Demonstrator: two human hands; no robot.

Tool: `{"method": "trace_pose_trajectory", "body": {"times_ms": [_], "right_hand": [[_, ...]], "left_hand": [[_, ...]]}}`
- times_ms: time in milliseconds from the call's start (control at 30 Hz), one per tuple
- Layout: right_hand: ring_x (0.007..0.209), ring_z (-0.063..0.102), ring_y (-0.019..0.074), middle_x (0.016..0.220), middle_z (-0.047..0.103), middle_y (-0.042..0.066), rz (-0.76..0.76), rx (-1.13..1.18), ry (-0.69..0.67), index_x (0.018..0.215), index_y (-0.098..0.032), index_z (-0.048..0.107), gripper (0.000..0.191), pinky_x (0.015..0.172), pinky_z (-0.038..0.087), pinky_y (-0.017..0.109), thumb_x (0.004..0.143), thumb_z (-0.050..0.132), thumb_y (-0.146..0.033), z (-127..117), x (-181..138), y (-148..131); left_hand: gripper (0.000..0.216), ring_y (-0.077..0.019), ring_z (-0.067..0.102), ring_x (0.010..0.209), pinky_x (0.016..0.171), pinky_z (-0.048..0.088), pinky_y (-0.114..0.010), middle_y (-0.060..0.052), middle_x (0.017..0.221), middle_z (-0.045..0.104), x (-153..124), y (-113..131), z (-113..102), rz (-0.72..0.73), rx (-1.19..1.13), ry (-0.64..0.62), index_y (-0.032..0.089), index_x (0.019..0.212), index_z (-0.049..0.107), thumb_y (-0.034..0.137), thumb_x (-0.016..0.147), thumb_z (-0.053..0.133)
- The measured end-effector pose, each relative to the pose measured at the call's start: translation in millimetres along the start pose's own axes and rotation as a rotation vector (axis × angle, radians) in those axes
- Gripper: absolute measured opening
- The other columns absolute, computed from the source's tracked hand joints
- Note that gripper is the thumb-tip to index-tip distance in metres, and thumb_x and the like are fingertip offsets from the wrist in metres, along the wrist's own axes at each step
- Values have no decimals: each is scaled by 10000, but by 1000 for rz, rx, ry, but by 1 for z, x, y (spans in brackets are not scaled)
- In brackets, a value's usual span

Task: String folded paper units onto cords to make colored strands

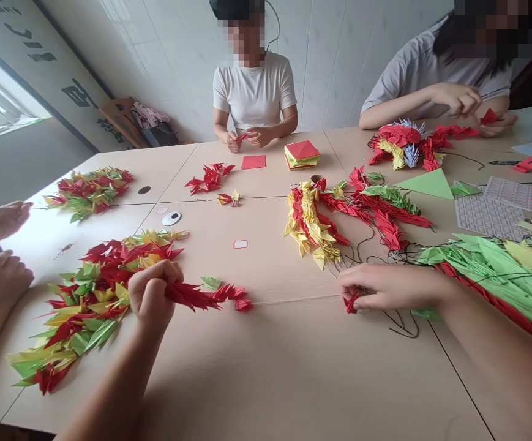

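Note:
My left hand [153, 294] is closed around one end of a string of red origami cranes [196, 297], held above the table at the edge of a pile of folded cranes [104, 294]. A thin pale thread [293, 301] runs from the string's right end across to my right hand [385, 288]. Between the fingers of my right hand is a small red origami crane [351, 303], pinched and partly hidden. Just behind the red string lies a single green folded piece [211, 282].
Strung yellow cranes [314, 223] and red strands lie ahead with dark cords; green strings [486, 275] lie at right. A stack of square paper [301, 155] stands further back. Co-workers sit opposite, folding paper; another person's hands [2, 278] are at left.

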State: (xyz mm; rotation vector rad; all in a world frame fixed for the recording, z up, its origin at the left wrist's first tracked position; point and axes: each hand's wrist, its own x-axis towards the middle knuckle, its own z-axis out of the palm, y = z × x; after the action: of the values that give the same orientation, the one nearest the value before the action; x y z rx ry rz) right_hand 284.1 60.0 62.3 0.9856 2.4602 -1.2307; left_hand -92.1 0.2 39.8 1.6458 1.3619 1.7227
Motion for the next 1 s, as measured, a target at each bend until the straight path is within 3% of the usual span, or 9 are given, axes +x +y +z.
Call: {"method": "trace_pose_trajectory", "body": {"times_ms": [233, 367, 467, 533, 567, 700, 800, 900, 1000], "right_hand": [[798, 568, 223, 862, 604, 41, 35, -177, 92, 775, -213, 542, 80, 665, 393, 309, 795, 479, -260, 4, -7, -3], [887, 592, 193, 1153, 601, 41, -75, -47, 172, 759, -204, 534, 42, 733, 419, 295, 765, 493, -201, 3, -5, -17], [931, 598, 185, 1087, 640, 35, -136, 69, 189, 803, -204, 589, 94, 757, 430, 277, 758, 508, -187, 2, -1, -20], [867, 605, 171, 981, 662, 30, -120, 114, 216, 868, -206, 622, 133, 704, 432, 262, 800, 512, -236, 2, 2, -17], [834, 606, 165, 956, 665, 29, -103, 127, 243, 886, -205, 629, 146, 685, 432, 259, 820, 517, -271, 3, 4, -15], [777, 602, 159, 964, 666, 36, -57, 155, 318, 895, -202, 633, 200, 640, 430, 259, 850, 539, -373, 5, 7, -12], [807, 599, 165, 930, 666, 27, -66, 131, 316, 872, -209, 637, 209, 640, 419, 256, 856, 537, -391, 6, 6, -18], [807, 601, 164, 914, 666, 19, -87, 141, 294, 856, -215, 639, 201, 648, 421, 257, 855, 537, -388, 6, 4, -25], [818, 610, 174, 936, 668, 24, -96, 159, 268, 855, -219, 638, 193, 657, 436, 265, 857, 540, -385, 7, 2, -26]], "left_hand": [[150, -95, 255, 440, 450, 199, -264, 24, 505, 231, -2, 2, 3, 40, -13, -10, 186, 514, 279, 103, 599, 371], [143, -91, 268, 435, 447, 212, -258, 25, 499, 254, -4, 0, 3, 15, 17, -8, 186, 516, 294, 104, 591, 382], [146, -90, 269, 419, 437, 212, -252, 28, 474, 261, -3, 0, -1, 15, -3, -70, 188, 507, 309, 114, 600, 393], [150, -96, 296, 395, 420, 227, -252, 24, 430, 306, 0, 2, -6, -8, -38, -253, 193, 487, 353, 144, 615, 412], [159, -105, 329, 384, 414, 253, -257, 15, 406, 351, 3, 5, -8, -41, -55, -411, 198, 475, 387, 167, 627, 426], [181, -182, 566, 494, 537, 460, -311, -82, 525, 638, 11, 22, -11, -299, 4, -1257, 209, 521, 603, 208, 666, 493], [263, -180, 629, 566, 573, 482, -281, -70, 636, 710, 12, 33, -12, -361, 158, -1532, 225, 632, 711, 116, 645, 472], [318, -149, 621, 537, 563, 478, -238, -18, 603, 699, 11, 39, -27, -308, 389, -1503, 257, 679, 747, 98, 637, 474], [261, -139, 640, 561, 525, 479, -202, -12, 690, 731, 12, 46, -57, -328, 597, -1220, 283, 790, 770, 170, 690, 556]]}}
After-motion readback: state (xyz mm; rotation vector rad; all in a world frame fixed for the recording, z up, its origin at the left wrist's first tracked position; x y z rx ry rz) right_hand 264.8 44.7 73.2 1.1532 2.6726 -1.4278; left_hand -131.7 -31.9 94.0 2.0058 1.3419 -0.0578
